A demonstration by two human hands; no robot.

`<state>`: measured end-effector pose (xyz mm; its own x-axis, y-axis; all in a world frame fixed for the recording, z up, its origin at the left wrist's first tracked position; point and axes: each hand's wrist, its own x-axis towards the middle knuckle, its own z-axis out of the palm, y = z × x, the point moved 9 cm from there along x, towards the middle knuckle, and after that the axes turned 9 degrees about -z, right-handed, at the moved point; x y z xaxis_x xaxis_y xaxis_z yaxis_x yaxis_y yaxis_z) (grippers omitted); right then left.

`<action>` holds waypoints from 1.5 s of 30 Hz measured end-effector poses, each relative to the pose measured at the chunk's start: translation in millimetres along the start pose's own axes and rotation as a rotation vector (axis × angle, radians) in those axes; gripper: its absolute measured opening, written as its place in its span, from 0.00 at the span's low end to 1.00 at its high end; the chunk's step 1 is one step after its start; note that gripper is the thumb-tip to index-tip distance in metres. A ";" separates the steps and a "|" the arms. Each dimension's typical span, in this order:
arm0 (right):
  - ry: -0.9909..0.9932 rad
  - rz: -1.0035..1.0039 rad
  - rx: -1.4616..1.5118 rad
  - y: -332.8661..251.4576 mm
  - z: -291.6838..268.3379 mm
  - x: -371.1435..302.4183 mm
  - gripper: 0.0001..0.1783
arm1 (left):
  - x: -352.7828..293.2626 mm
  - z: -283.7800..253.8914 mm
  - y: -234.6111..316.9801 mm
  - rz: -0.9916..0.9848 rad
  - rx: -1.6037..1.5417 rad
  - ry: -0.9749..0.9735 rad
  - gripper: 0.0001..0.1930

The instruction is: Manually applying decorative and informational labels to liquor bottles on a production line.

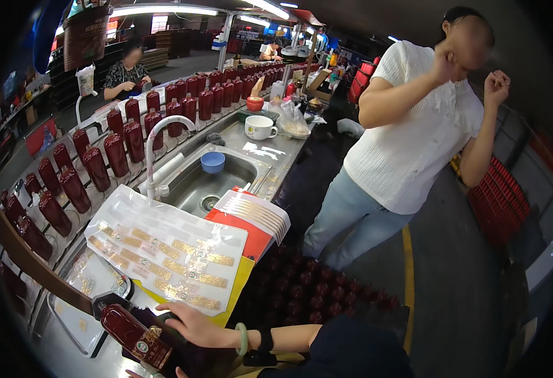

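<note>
A dark red glass bottle (136,334) with a gold decorated label lies tilted on a dark support at the lower left. My right hand (194,326), with a pale green bangle at its wrist, reaches in from the right beside the bottle. Its fingers are stretched apart and hold nothing. Only bits of my left hand (133,373) show at the lower edge, near the bottle's lower end; its grip is hidden. Just beyond lies a clear sheet of gold labels (182,268) over yellow and red sheets. Metal trays (75,321) with a few loose gold pieces sit left of the bottle.
A steel sink (194,189) with a white faucet (153,151) and a blue bowl (213,162) lies ahead. Rows of red bottles (116,154) stand along the left. A person (409,132) in a white top stands at the right, near crowded red bottles (308,286). Others sit farther back.
</note>
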<state>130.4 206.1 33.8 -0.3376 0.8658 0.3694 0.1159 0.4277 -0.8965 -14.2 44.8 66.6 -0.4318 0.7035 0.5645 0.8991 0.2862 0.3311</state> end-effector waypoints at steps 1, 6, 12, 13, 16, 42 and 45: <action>0.001 0.008 0.007 3.2 -1.7 2.9 0.16 | -0.8 0.9 -6.6 -0.046 -0.012 -0.021 0.42; -0.115 -0.032 0.149 -21.2 14.6 1.8 0.15 | 17.6 1.0 6.6 -0.020 -0.111 -0.038 0.45; -0.337 -0.301 -0.156 -62.6 25.6 5.2 0.57 | 13.4 27.9 -21.4 -0.130 -0.156 -0.164 0.54; -0.367 -0.409 -0.222 -67.9 38.3 3.7 0.62 | 10.6 28.8 -27.3 -0.194 -0.230 -0.192 0.57; -0.424 -0.339 -0.268 -55.2 44.6 7.9 0.64 | 20.1 35.3 -18.4 -0.191 -0.304 -0.164 0.57; -0.357 -0.209 -0.099 -61.8 41.1 27.8 0.52 | 21.7 30.2 -23.9 -0.282 -0.472 -0.229 0.44; -0.381 -0.291 -0.221 -73.1 43.7 30.4 0.51 | 22.8 19.5 -38.2 -0.359 -0.460 -0.130 0.53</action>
<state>70.9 189.7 99.9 -0.6957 0.5647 0.4439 0.1467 0.7167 -0.6818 -57.0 62.6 52.0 -0.6648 0.6968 0.2693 0.5629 0.2303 0.7938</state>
